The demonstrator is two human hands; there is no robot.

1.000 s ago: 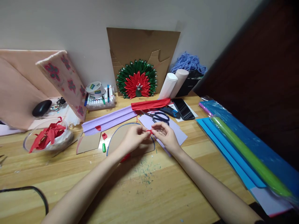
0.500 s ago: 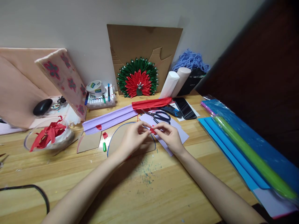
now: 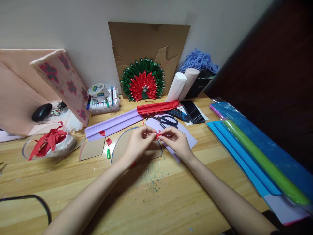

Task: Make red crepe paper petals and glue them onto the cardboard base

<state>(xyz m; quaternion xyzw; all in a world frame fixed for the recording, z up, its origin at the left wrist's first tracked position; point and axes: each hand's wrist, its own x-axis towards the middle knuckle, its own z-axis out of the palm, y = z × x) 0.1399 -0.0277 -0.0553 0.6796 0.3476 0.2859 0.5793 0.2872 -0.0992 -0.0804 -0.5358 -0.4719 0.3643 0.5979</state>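
Observation:
Between my left hand [image 3: 139, 142] and my right hand [image 3: 176, 141] is a small piece of red crepe paper [image 3: 157, 135], pinched by the fingertips of both. Below them lies a rounded cardboard piece [image 3: 120, 144] with a blue edge, partly covered by my left hand. Lavender paper [image 3: 189, 140] sits under and beyond my right hand, with dark-handled scissors [image 3: 168, 121] on it. To the left are a green marker cap [image 3: 108, 153], a red paper scrap [image 3: 109, 141] and a smaller cardboard piece [image 3: 93, 148].
A clear bowl [image 3: 25, 148] of red strips stands at left. Folded purple crepe paper [image 3: 114, 124] and red crepe paper [image 3: 157, 107] lie behind the hands. A phone [image 3: 193, 112], marker box [image 3: 104, 106] and paper peacock [image 3: 144, 85] are farther back; wrapped paper rolls [image 3: 259, 163] lie at right.
The fingertips have come closer together around the red paper piece, which now shows as a narrower strip. The whole view has shifted slightly.

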